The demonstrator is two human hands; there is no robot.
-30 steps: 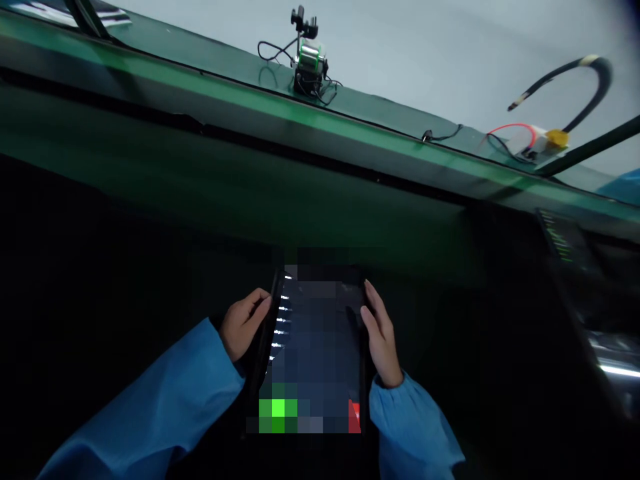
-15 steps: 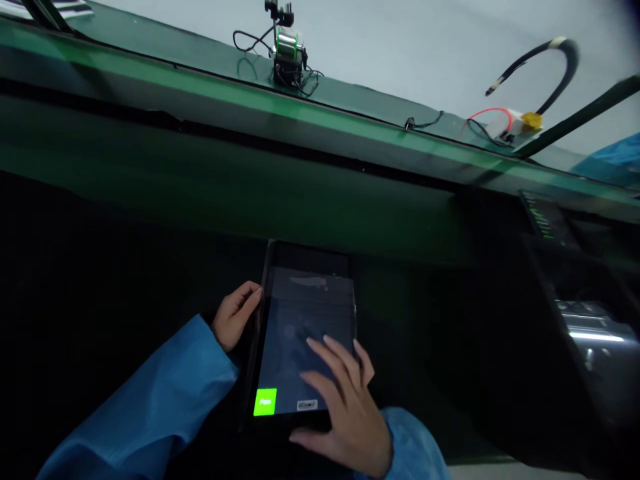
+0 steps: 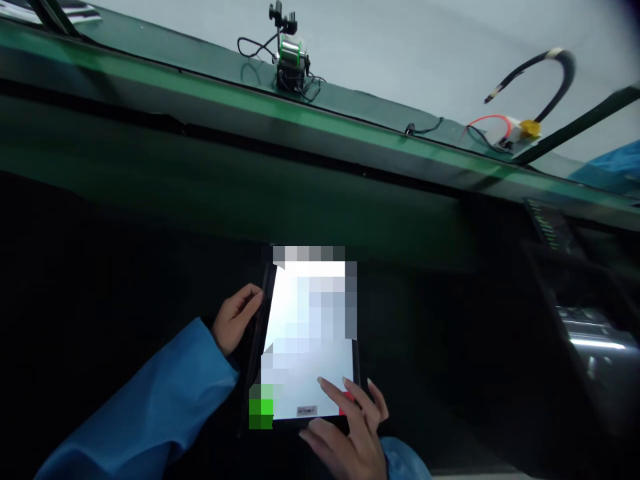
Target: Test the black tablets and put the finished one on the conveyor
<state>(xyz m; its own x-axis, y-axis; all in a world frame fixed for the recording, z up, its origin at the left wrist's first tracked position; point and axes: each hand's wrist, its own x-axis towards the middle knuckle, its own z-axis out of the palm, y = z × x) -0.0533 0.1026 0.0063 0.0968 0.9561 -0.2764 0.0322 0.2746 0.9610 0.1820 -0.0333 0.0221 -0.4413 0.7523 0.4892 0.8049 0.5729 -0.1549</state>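
Observation:
A tablet (image 3: 320,373) lies flat in a dark recess below a green bench, its screen lit bright white with a green square at the lower left corner and a bit of red at the lower right. My left hand (image 3: 235,320) grips the tablet's left edge, blue sleeve behind it. My right hand (image 3: 347,427) hovers over the lower right corner with fingers spread, fingertips on or just above the screen near the red spot.
A green bench edge (image 3: 300,127) runs across the top. On it stand a small black fixture with cables (image 3: 290,63) and a white and yellow connector with a curved black hose (image 3: 520,127). A dark device with a shiny part (image 3: 585,333) sits right.
The tablet screen has gone from dark to bright white. My right hand moved from the tablet's right edge onto the screen, then slid down toward the lower right corner. The left hand stayed put.

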